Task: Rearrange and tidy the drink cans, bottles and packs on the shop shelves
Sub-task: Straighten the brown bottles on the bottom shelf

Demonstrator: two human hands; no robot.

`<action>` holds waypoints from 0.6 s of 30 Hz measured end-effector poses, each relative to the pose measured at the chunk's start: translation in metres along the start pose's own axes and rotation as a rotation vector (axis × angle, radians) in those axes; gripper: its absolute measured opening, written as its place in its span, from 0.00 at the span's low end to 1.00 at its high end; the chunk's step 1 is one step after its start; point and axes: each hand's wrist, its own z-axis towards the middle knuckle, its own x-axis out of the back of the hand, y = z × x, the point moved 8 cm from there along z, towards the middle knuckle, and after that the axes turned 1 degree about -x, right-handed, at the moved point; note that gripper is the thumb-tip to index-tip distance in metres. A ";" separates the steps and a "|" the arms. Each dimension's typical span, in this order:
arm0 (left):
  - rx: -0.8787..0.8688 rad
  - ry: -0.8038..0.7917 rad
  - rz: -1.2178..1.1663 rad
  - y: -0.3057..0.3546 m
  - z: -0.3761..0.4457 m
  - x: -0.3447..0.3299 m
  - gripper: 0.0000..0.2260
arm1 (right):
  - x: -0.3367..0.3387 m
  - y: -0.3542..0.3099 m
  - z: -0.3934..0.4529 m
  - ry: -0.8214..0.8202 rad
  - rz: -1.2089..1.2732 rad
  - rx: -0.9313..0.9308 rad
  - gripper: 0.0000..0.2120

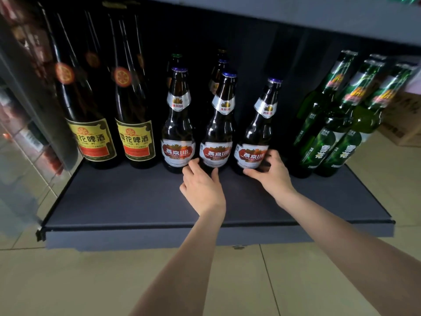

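1. My left hand (201, 187) grips the base of the middle brown bottle (217, 131), fingers curled around its lower edge.
2. My right hand (271, 172) grips the base of the right brown bottle (257, 135), which tilts.
3. Both bottles stand on the grey shelf (136, 201), beside the green bottles (328, 133).
4. More brown bottles stand behind; I cannot tell how many.

left arm: stretched forward, forearm bare
left hand (201, 183): fingers curled, thumb and fingers spread as if gripping
right arm: stretched forward from lower right
right hand (271, 172): fingers curled in grip
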 end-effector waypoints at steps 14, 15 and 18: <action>-0.155 -0.051 0.052 0.019 -0.032 0.006 0.13 | 0.084 0.041 -0.037 0.043 -0.097 -0.125 0.16; -0.188 -0.066 0.050 0.025 -0.039 0.001 0.13 | 0.101 0.051 -0.041 0.127 -0.082 -0.153 0.17; -0.119 -0.100 -0.022 0.039 -0.048 -0.013 0.18 | 0.126 0.068 -0.039 0.289 0.019 -0.191 0.27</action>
